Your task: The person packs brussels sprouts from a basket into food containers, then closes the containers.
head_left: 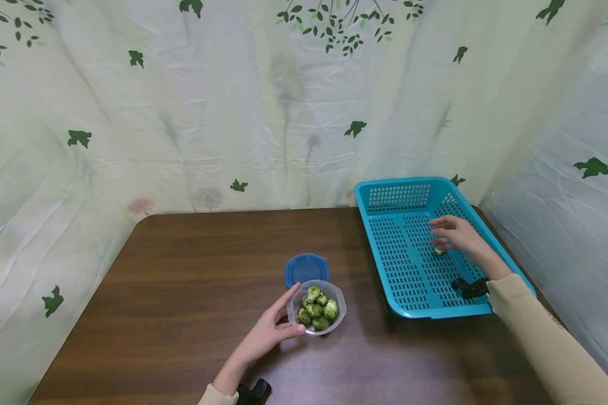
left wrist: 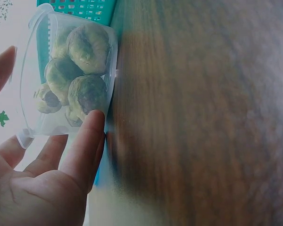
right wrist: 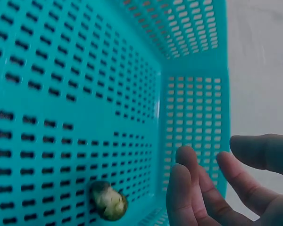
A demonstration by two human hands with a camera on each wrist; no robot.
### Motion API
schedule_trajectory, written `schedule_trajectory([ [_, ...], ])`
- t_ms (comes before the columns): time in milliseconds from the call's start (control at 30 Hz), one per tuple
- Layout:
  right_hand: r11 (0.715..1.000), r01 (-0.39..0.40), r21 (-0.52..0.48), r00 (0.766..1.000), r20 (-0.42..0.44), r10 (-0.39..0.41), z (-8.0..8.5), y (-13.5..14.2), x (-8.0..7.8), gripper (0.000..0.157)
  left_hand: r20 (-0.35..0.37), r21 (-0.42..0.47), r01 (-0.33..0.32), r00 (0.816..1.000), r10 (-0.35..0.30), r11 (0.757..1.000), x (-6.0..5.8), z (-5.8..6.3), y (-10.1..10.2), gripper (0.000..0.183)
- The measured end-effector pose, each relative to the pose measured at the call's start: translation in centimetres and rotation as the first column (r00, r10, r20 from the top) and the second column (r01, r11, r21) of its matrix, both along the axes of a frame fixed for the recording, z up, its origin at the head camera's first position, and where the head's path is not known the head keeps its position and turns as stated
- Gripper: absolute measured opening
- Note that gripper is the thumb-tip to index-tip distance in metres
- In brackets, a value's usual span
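My left hand [head_left: 266, 332] holds the side of a small clear plastic container [head_left: 342, 312], thumb and fingers spread around its near-left wall. Inside it lie several green Brussels sprouts [head_left: 314, 309], also seen through the wall in the left wrist view, where a fingertip [left wrist: 95, 120] touches the container's side. My right hand [head_left: 456, 233] hovers inside a blue basket [head_left: 400, 306] with nothing between its loosely bent fingers. Below those fingers, a single Brussels sprout [right wrist: 109, 201] lies on the basket's slotted floor, apart from the hand in the right wrist view.
A blue lid [head_left: 306, 267] lies on the brown wooden table [head_left: 208, 270] just behind the container. The basket stands at the table's right edge. A pale curtain [head_left: 233, 112] with leaf prints hangs behind and along both sides.
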State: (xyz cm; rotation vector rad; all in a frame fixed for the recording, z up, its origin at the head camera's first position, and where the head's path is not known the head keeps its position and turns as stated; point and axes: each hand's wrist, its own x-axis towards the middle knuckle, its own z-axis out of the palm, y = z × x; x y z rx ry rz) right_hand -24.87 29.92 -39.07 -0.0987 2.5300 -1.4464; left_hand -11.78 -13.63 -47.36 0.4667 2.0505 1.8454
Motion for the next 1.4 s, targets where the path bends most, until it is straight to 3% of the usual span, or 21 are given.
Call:
schedule_trajectory([
  [700, 0.993, -0.019, 0.119, 0.987, 0.163, 0.000, -0.3, 1.5, -1.1, 0.051, 0.001, 0.014, 0.008, 1.000, -0.008, 1.000, 0.0, 0.2, 0.0, 0.080],
  [933, 0.989, -0.042, 0.140, 0.978, 0.207, 0.012, -1.3, 2.3, -1.8, 0.050, 0.012, 0.025, 0.013, 1.000, -0.013, 1.000, 0.2, 0.1, -0.1, 0.078],
  [1400, 0.990, -0.099, 0.104, 0.963, 0.261, 0.069, -2.1, 2.5, -1.9, 0.049, 0.015, 0.019, 0.007, 1.000, -0.008, 1.000, 0.2, 0.2, 0.0, 0.079],
])
